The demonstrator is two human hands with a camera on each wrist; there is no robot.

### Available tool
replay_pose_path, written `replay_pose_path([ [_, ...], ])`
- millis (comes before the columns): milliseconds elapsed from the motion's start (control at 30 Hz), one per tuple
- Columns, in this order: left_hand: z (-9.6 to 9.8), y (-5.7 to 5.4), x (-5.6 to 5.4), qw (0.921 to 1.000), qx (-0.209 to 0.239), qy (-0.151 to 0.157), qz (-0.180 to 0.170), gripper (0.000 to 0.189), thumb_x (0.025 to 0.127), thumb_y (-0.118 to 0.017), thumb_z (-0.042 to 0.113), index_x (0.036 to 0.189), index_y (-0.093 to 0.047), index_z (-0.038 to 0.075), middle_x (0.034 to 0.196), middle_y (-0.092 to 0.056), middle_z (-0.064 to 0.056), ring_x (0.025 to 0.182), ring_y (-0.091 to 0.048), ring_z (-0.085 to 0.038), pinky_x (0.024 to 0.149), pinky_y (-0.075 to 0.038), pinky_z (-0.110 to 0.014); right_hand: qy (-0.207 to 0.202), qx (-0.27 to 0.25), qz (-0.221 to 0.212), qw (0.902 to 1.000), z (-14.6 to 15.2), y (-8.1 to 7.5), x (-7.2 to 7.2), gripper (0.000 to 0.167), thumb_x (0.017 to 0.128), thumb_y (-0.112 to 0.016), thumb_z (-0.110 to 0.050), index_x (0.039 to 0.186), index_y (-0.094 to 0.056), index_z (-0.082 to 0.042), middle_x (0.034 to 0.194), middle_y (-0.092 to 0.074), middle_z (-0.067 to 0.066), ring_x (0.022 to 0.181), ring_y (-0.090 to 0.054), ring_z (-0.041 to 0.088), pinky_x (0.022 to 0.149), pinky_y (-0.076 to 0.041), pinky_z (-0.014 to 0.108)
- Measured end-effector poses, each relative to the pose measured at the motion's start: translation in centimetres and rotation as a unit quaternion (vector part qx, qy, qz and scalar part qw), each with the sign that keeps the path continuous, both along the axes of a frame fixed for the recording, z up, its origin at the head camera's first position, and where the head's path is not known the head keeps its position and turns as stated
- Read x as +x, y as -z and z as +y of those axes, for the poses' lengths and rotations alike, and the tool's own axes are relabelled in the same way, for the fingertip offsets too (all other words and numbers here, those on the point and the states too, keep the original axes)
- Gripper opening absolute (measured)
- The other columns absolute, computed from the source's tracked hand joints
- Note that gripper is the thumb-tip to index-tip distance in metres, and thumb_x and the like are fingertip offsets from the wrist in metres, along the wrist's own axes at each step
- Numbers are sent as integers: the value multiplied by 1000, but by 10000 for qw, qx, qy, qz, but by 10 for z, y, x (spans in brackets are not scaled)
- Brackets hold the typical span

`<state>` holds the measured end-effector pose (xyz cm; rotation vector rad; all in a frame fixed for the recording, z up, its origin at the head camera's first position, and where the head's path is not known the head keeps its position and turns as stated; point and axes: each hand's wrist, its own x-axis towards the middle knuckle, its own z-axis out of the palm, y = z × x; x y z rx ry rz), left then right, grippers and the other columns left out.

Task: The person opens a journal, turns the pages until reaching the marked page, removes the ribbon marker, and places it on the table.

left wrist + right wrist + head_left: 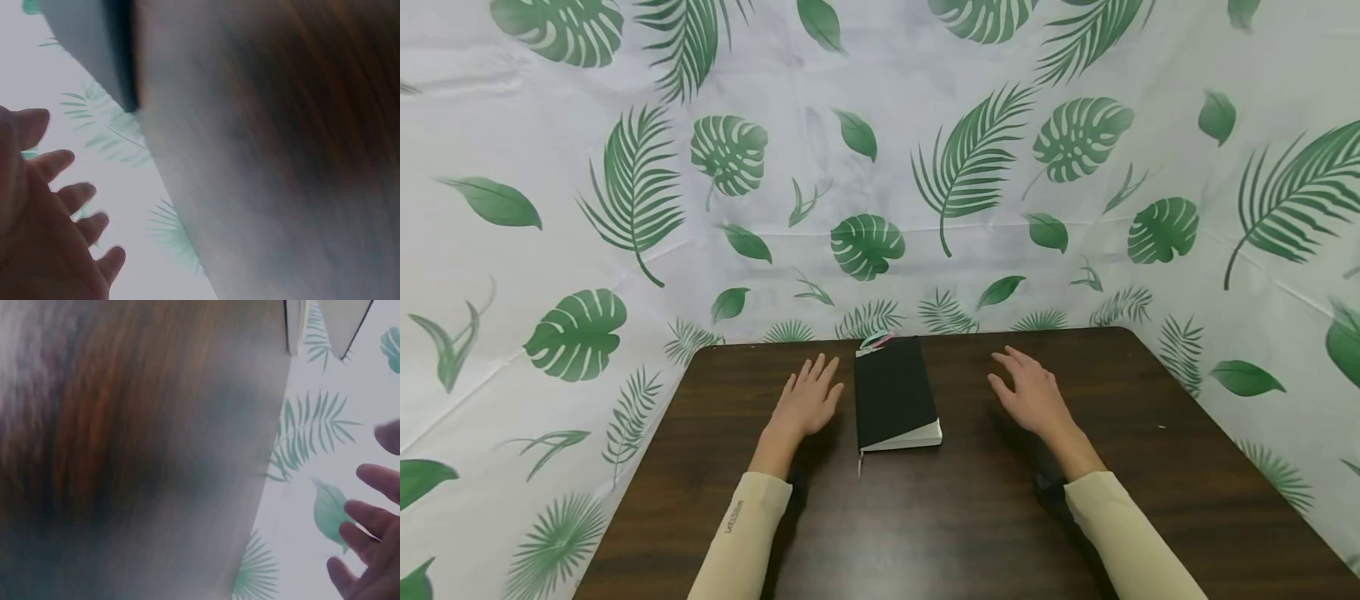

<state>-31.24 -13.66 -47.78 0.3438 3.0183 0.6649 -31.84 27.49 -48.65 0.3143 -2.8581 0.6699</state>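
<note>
A black notebook (893,392) lies on the dark wooden table between the two hands. Its front cover stands slightly raised on the right, so white pages (913,437) show at the lower corner. A thin ribbon bookmark (860,464) hangs from its near left corner. Just left of the notebook is my left hand (805,402), palm down with fingers spread and relaxed, holding nothing. My right hand (1032,396) hovers over the table to the right, fingers loosely extended and bare of any object. In the right wrist view the notebook's lifted cover (344,325) tilts away from its pages.
Small teal and pink items (877,340) stick out at the notebook's far edge. The brown table (970,525) ends at a white cloth backdrop (880,183) with green leaf prints, which also rises at both sides.
</note>
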Motion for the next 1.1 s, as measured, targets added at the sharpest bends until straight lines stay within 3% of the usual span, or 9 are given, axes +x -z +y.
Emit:
replay_pose_path([
  [167,22,-14,8,9976,567,350,165,52,116,-45,40,160,-51,14,163,-54,-11,148,-54,-35,121,-39,-63,50,-948,-104,9954,1,-1,9,41,113,-55,-38,140,-68,-10,139,-70,17,126,-66,42,103,-50,67],
  [267,35,-23,13,9959,688,544,238,46,116,-47,38,153,-59,14,155,-62,-8,141,-60,-33,116,-45,-62,-50,-1357,-310,9902,-4,-4,13,40,114,-55,-40,135,-71,-10,124,-77,14,113,-71,35,95,-55,58],
  [500,57,-31,20,9951,610,735,258,43,115,-48,38,149,-63,16,152,-64,-7,141,-61,-31,114,-48,-59,-500,-1854,-767,9784,-33,-4,22,41,114,-55,-40,134,-72,-9,108,-77,12,99,-72,29,84,-57,41],
  [767,75,-25,25,9946,557,875,12,44,115,-49,37,153,-59,16,153,-61,-9,141,-60,-31,113,-49,-58,-956,-2083,-1358,9639,-60,-2,29,39,114,-56,-36,138,-70,-10,108,-76,10,94,-71,27,85,-58,40],
  [1100,83,-17,25,9939,287,1028,-274,45,115,-50,37,154,-58,16,155,-58,-12,143,-58,-32,114,-49,-58,-1403,-2161,-1468,9550,-68,1,33,42,115,-52,-39,140,-69,-9,105,-75,14,92,-68,31,81,-57,38],
])
